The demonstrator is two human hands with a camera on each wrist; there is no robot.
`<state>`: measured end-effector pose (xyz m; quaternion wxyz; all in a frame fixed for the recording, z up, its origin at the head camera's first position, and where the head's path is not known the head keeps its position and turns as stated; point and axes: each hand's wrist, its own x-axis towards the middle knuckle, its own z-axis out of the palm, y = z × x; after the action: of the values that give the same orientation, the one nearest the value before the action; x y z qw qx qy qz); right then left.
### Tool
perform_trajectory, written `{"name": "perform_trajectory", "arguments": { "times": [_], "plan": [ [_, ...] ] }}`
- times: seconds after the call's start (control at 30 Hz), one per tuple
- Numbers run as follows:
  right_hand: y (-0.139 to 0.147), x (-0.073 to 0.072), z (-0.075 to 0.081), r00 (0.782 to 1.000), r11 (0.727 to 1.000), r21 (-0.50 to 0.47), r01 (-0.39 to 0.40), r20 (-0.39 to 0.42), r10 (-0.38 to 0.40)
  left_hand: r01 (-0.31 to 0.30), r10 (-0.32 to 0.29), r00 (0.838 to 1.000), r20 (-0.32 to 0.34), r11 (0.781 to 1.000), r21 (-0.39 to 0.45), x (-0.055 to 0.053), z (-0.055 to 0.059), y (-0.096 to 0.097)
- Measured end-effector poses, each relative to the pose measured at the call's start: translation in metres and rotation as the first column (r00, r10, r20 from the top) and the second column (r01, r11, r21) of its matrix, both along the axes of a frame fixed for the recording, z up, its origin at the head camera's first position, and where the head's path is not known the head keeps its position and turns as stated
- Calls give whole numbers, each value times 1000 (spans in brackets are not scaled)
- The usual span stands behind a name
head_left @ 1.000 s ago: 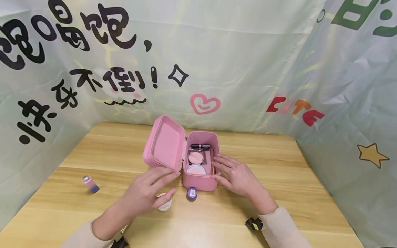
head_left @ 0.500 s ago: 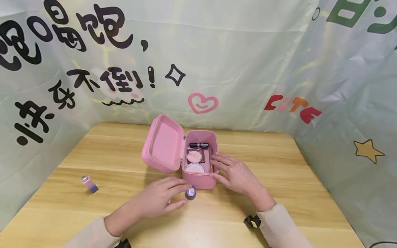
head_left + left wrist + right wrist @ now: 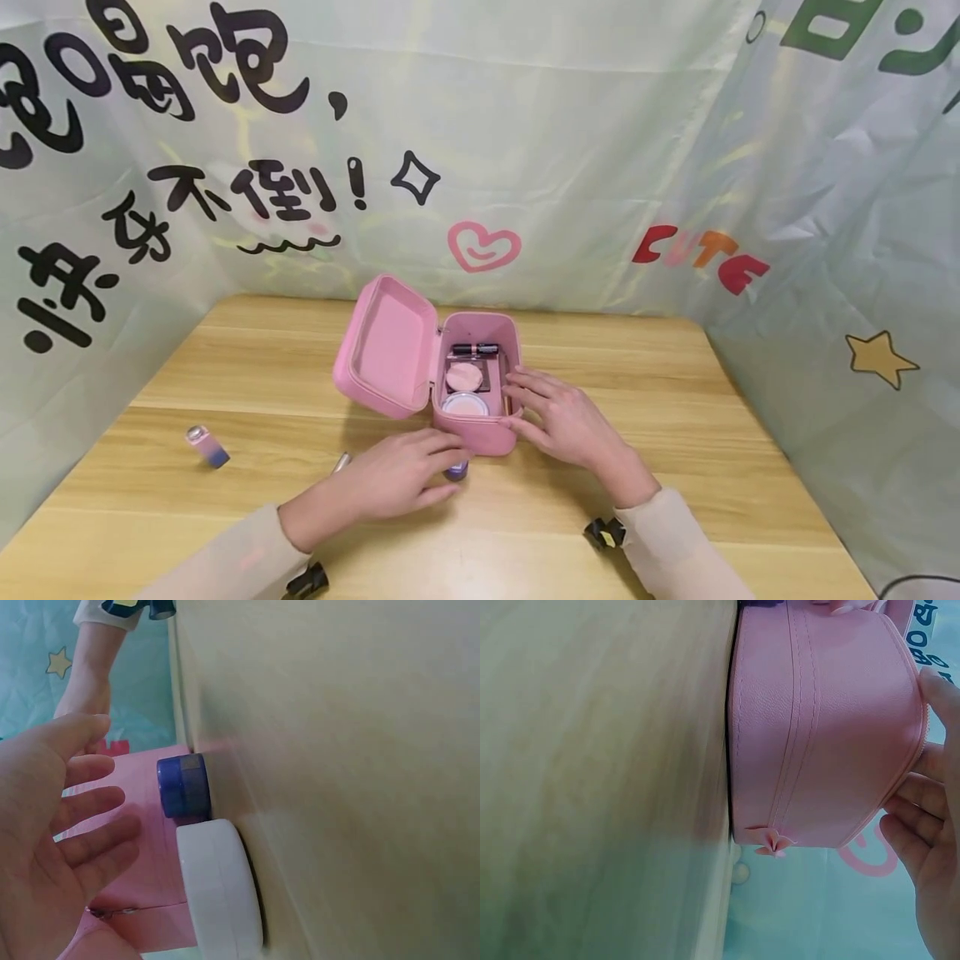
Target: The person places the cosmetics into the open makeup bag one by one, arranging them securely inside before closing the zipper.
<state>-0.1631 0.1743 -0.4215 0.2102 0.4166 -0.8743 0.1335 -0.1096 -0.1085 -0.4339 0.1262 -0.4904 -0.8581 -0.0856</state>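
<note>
My left hand (image 3: 408, 477) reaches over a small dark blue jar (image 3: 456, 472), partly covering it in the head view. The left wrist view shows its fingers loosely bent, with nothing between them, apart from the jar. A white round container (image 3: 219, 892) lies beside the jar there; the hand hides it from above. My right hand (image 3: 566, 421) holds the right rim of an open pink makeup case (image 3: 476, 435), fingertips over the edge and thumb at the front corner. Inside the case are a pink round compact (image 3: 465, 377), a white round compact (image 3: 465, 405) and a black tube (image 3: 476, 349).
The case's lid (image 3: 393, 342) is folded back to the left. A pink and blue tube (image 3: 207, 447) lies at the table's left. A silver tip (image 3: 342, 462) shows behind my left wrist. Printed cloth (image 3: 585, 150) surrounds the wooden table (image 3: 645, 358).
My left hand has moved right from the case's front left corner to above the blue jar, covering the white container. My right hand stays on the case rim.
</note>
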Motion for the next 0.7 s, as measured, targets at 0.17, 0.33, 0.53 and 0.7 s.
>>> {"name": "perform_trajectory", "arguments": {
  "times": [0.17,0.33,0.53,0.7],
  "plan": [
    [-1,0,1,1000,1000,3,-3,-6,3,0,2,1000,21,996,-84,-3,-2,5],
    [-2,0,0,1000,1000,-9,-6,-17,6,7,-8,1000,-11,993,-115,-4,-7,8],
    [-2,0,0,999,1000,-22,-7,-32,7,34,-36,999,-21,993,-115,-3,-8,10],
    [-2,0,-1,999,1000,-19,-7,-31,7,47,-50,999,-17,989,-140,-2,-8,13]
  ]
}}
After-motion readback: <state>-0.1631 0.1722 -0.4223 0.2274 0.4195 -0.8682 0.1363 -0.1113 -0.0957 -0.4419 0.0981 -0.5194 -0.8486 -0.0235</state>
